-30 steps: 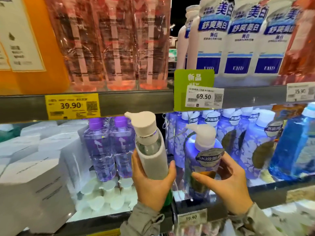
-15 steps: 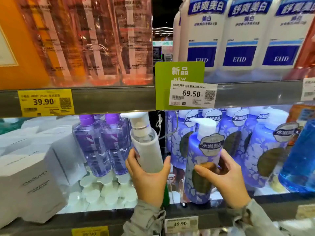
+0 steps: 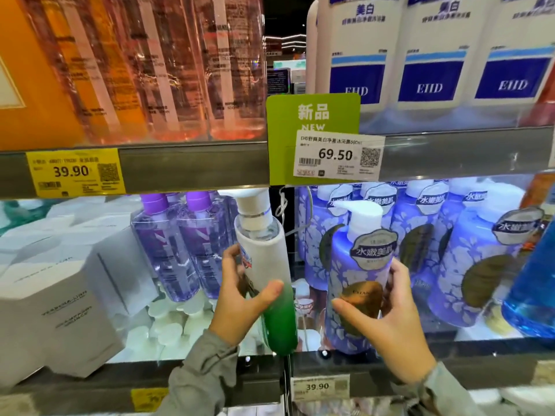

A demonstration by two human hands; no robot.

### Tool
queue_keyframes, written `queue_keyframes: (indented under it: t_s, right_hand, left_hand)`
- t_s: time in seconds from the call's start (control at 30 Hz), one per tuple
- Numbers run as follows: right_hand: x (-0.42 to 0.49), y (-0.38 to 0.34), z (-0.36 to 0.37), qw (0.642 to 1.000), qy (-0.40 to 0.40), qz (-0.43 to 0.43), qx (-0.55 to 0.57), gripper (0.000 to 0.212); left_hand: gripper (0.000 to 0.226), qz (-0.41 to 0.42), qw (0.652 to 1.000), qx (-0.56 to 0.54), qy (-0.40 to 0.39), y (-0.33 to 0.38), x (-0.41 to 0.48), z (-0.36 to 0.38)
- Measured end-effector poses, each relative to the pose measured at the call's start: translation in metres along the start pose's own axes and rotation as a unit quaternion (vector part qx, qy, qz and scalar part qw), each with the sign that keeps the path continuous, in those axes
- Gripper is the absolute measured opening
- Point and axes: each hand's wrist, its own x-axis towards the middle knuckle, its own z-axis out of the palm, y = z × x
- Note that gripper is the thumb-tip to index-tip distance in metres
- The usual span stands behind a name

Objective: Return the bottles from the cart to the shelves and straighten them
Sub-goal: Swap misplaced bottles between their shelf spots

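Left hand (image 3: 240,304), reaching up from below, is curled round the green bottle (image 3: 271,265) at the lower shelf's (image 3: 480,366) front edge, thumb across its front, axis near upright, pump uppermost, top leaning left; right hand (image 3: 387,325) grips the upright purple bottle (image 3: 365,265) just beside it.

A yellow price tag (image 3: 75,172) reads 39.90; a white price tag (image 3: 339,156) (69.50) overlaps a green sign (image 3: 312,115); white boxes (image 3: 57,310) stand at left.
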Motion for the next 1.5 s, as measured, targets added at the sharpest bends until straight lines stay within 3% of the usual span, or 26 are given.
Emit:
queue_keyframes:
  t_s: [0.33,0.47,0.73,0.8,0.9,0.97,1.5]
  right_hand:
    - [0.009,0.003,0.0,0.994,0.065,-0.039,-0.084,0.084]
    - [0.009,0.0,-0.001,0.993,0.066,-0.049,-0.088,0.082]
    - [0.01,-0.012,-0.028,0.997,-0.034,-0.025,-0.058,0.076]
    - [0.001,-0.004,-0.02,0.998,-0.009,-0.025,-0.06,0.075]
    - [-0.014,0.009,0.0,0.984,0.107,-0.026,-0.141,0.093]
    - [-0.02,0.015,0.007,0.972,0.152,-0.039,-0.176,0.094]
    - [0.006,0.028,-0.041,0.947,0.161,-0.054,-0.274,0.089]
  left_hand:
    - [0.072,0.073,0.981,0.073,0.165,-0.004,-0.009,0.046]
    - [0.072,0.09,0.976,0.117,0.162,-0.003,-0.009,0.052]
    - [0.072,0.107,0.964,0.134,0.206,-0.005,-0.012,0.061]
    - [0.075,0.105,0.962,0.137,0.214,-0.009,-0.012,0.063]
    - [0.078,0.11,0.96,0.139,0.215,-0.01,-0.011,0.064]
    - [0.078,0.119,0.961,0.133,0.212,-0.009,-0.011,0.065]
    - [0.076,0.106,0.964,0.118,0.214,-0.009,-0.014,0.079]
